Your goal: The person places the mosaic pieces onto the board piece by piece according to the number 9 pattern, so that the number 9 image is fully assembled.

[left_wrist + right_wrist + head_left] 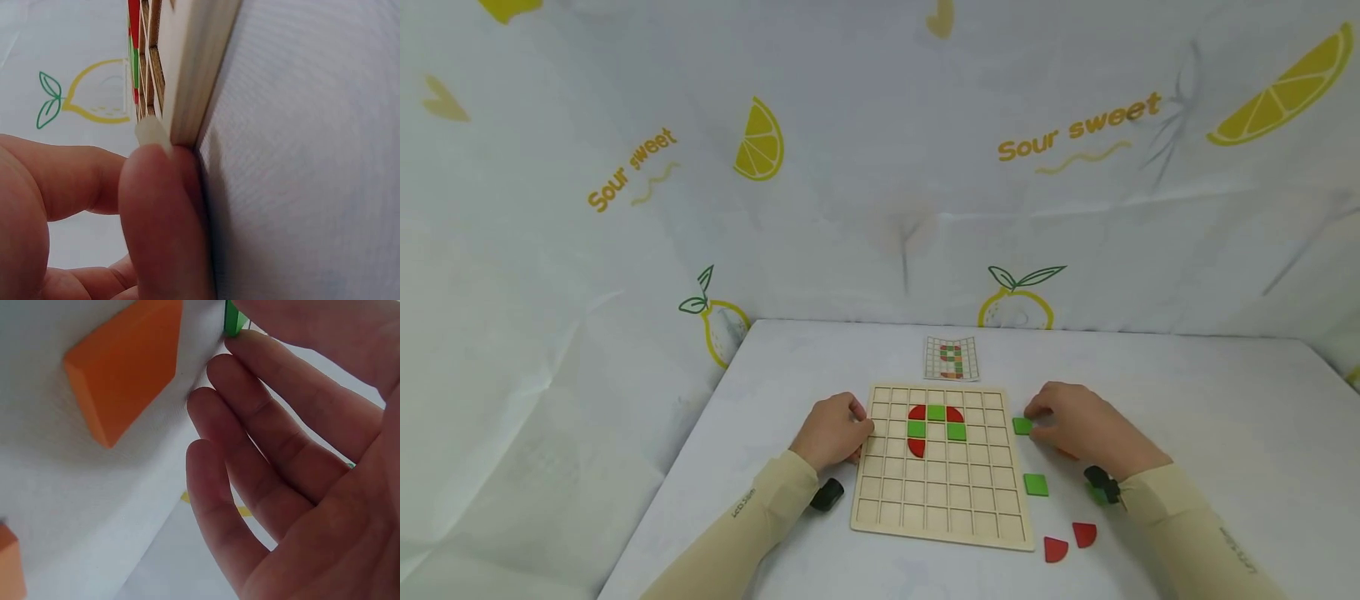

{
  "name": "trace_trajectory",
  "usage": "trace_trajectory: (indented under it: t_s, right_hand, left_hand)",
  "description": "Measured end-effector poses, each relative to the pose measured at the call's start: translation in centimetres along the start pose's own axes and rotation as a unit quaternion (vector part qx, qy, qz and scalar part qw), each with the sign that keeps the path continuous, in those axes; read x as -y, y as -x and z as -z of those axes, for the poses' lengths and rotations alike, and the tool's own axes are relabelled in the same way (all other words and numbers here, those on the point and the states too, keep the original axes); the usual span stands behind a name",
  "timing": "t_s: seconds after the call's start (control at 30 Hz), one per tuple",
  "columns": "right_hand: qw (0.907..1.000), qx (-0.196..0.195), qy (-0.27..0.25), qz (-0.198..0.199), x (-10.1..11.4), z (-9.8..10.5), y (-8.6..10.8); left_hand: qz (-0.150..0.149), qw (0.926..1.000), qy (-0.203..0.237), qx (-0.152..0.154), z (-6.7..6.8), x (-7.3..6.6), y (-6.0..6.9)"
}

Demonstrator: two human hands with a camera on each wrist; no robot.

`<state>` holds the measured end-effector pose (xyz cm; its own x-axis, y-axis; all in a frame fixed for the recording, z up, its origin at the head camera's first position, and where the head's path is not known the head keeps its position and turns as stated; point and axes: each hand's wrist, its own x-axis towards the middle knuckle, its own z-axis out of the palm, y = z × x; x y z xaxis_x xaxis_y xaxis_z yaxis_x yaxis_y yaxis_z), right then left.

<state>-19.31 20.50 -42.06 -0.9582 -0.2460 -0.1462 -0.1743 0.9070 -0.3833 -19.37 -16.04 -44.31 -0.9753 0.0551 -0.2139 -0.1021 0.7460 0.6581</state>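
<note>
A pale wooden grid board (pixel 936 510) lies flat on the table. My left hand (pixel 833 431) holds its left edge, the thumb (pixel 156 200) against the rim in the left wrist view. Set in the board are green squares (pixel 936 412) and red quarter-round tiles (pixel 917 448), forming an arch. To the right of the board, my right hand (pixel 1086 423) pinches a green square tile (pixel 1022 426) at the table surface between thumb and index finger. Its other fingers extend loosely, near an orange tile (pixel 128 365) in the right wrist view.
A printed pattern card (pixel 933 367) lies behind the board. Right of the board are another green square (pixel 1036 484), two red quarter-rounds (pixel 1056 549) and a green piece (pixel 1097 494) partly under the right wrist. A second orange piece (pixel 9 565) shows at the right wrist view's edge.
</note>
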Motion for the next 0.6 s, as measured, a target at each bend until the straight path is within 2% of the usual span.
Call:
trace_trajectory:
  t_s: [0.23, 0.37, 0.6]
  right_hand:
    - [0.9999, -0.002, -0.003, -0.011, -0.05, 0.03, -0.06]
    - [0.9998, -0.006, -0.002, -0.018, -0.16, 0.31, -0.01]
    - [0.9999, -0.008, -0.001, -0.012, 0.16, 0.78, 0.15]
  left_hand:
    - [-0.001, 1.0, 0.007, 0.001, 0.06, -0.05, 0.19]
    - [-0.014, 0.9998, 0.015, 0.001, 0.05, 0.07, 0.26]
    - [-0.017, 0.9996, 0.02, -0.001, 0.07, 0.07, 0.26]
